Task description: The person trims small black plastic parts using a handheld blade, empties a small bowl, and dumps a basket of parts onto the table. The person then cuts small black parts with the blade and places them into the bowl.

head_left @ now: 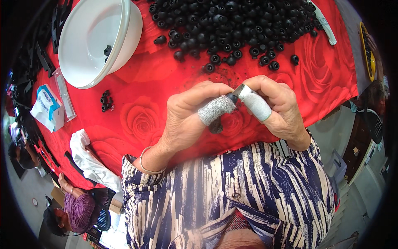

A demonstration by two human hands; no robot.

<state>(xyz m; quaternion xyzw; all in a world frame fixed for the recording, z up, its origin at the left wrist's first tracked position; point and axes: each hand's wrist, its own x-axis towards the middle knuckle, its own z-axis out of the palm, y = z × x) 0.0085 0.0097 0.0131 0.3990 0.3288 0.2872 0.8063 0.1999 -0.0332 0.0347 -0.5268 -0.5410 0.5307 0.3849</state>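
Close to the table's near edge, my two hands meet over the red cloth. My left hand (182, 110) pinches a small black rounded part (232, 98), mostly hidden by the fingers. A speckled grey sleeve covers its thumb. My right hand (280, 106), with a pale grey sleeve on its thumb, is closed on a small metal blade (238, 90). The blade's tip touches or nearly touches the black part. Beyond my hands lies a large heap of similar black parts (232, 29), with several loose ones at its near edge.
A white basin (126, 50) with a few black parts inside stands at the far left. Nearer are a small black cluster (106, 101), a blue-white packet (47, 108) and a white cloth (89, 159). A white strip (325, 25) lies far right. Another person (78, 211) sits at lower left.
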